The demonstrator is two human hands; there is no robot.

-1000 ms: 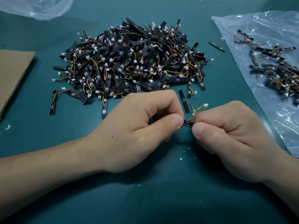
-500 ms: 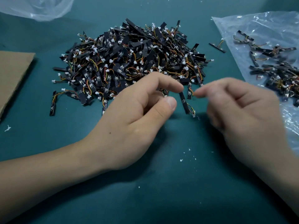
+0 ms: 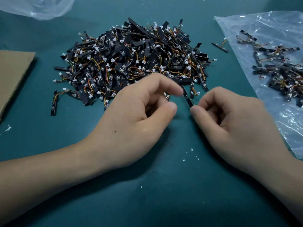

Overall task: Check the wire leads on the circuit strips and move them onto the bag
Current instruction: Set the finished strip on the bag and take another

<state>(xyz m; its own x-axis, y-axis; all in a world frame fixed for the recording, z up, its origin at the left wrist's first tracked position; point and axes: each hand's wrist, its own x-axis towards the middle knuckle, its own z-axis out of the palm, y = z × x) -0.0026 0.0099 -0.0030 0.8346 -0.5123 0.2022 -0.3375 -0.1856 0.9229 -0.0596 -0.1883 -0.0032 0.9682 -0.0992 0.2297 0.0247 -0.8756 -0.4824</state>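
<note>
A large pile of black circuit strips point(image 3: 134, 63) with orange and yellow wire leads and white connectors lies on the teal table. At its front edge one circuit strip point(image 3: 186, 96) lies between my hands. My right hand point(image 3: 232, 122) pinches that strip's near end between thumb and index fingertip, hiding its wires. My left hand point(image 3: 141, 112) holds nothing; its thumb and index finger are apart, and the blurred index tip hovers by the strip's far end. The clear plastic bag point(image 3: 270, 25) at the right carries several strips point(image 3: 282, 71).
One stray strip point(image 3: 220, 46) lies between the pile and the bag. A brown cardboard sheet point(image 3: 14, 76) sits at the left edge. Another crumpled clear bag point(image 3: 44, 7) lies at the back left. White crumbs dot the table near me.
One second ago both hands pinched a strip. It is gone from my hands. My right hand swung out, came back and closed on another strip at the pile's edge. My left hand opened.
</note>
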